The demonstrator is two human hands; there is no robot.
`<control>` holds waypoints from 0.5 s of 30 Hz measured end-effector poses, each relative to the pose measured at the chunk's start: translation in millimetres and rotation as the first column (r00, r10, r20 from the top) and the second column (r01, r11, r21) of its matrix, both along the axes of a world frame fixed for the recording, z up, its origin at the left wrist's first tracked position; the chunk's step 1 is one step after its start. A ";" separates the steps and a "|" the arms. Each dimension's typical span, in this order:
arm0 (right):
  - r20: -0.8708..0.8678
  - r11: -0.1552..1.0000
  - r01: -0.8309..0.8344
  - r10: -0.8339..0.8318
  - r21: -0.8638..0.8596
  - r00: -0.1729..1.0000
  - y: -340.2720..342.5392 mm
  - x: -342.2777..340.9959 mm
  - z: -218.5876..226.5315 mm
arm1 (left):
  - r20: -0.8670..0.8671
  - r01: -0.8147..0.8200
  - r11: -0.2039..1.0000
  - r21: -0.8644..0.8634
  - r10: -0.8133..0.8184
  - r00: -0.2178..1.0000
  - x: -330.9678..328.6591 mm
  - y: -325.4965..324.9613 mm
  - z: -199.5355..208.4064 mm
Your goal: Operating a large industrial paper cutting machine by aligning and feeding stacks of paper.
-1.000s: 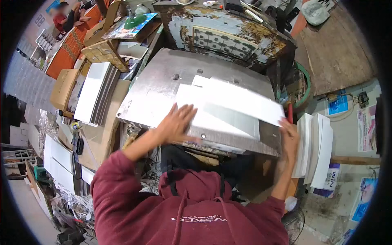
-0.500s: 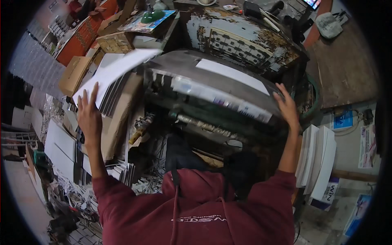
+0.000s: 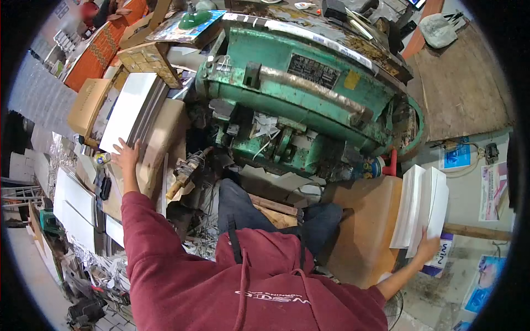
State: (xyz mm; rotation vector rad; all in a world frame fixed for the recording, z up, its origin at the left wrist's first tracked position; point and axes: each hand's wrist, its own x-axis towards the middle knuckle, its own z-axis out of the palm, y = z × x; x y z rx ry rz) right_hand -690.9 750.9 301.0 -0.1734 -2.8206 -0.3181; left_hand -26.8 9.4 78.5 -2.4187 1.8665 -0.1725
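My left hand (image 3: 128, 156) rests with spread fingers at the near end of a stack of white sheets (image 3: 135, 105) on a cardboard-covered stand. My right hand (image 3: 426, 248) is at the near end of upright white sheets (image 3: 428, 204), thumb and fingers on either side of the outer ones. Between my arms stands a heavy green press (image 3: 326, 99). Its hinged plate is tilted up, so its green side and long worn metal bar (image 3: 309, 88) face me. Paper scraps (image 3: 265, 126) lie inside the press.
A brown board (image 3: 361, 220) supports the right-hand sheets. Beside my left knee is a wooden-handled tool (image 3: 179, 182). Paper offcuts (image 3: 204, 226) litter the floor. A green lamp shade (image 3: 193, 20) stands at the back left. A person in red (image 3: 91, 14) is far behind it.
The press plate has swung up and away from me. My right hand has left it for the right-hand sheets. The white sheet by my left hand has settled on the left stack.
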 end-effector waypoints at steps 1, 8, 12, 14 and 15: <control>-0.054 0.996 0.050 -0.046 0.075 0.997 12.0 8.7 -7.4 | -0.064 0.014 0.999 -0.044 -0.017 0.998 26.4 -10.5 -11.4; -0.103 0.913 -0.347 0.332 -0.213 0.938 155.2 19.9 -42.0 | -0.031 -0.127 0.992 0.004 0.127 0.991 -28.4 -9.4 29.0; -0.119 0.871 -0.396 0.377 -0.292 0.918 145.5 14.1 -44.9 | 0.076 0.015 0.998 0.066 -0.020 0.997 32.9 -30.5 20.8; -0.095 0.809 -0.341 0.339 -0.479 0.936 150.5 9.9 -41.3 | 0.022 -0.019 0.999 0.041 0.018 1.000 36.0 -36.5 17.6; -0.071 0.711 -0.289 0.320 -0.641 0.945 151.7 6.0 -40.3 | -0.042 -0.069 0.997 0.024 0.070 0.997 39.0 -42.3 16.8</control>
